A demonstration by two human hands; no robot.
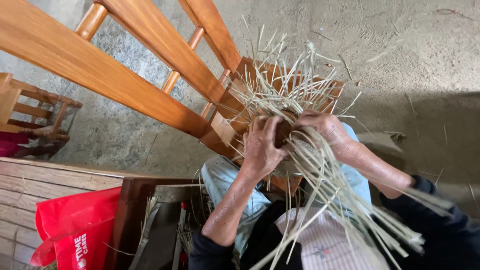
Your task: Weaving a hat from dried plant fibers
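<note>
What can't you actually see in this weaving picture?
Head view only:
- The core of the woven piece: covered by the left hand and right hand.
- Fingertips: buried among the pale strips.
- The wooden chair: cut off by the top edge.
- The red bag: cut by the bottom edge.

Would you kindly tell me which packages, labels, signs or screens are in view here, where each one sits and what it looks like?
Red bag: bottom left corner, slumped against a dark wooden frame and lying over pale wooden planks; soft, crumpled, bright red with a patch of white print near its lower edge.
No signs, screens or other labels are in view.
</note>
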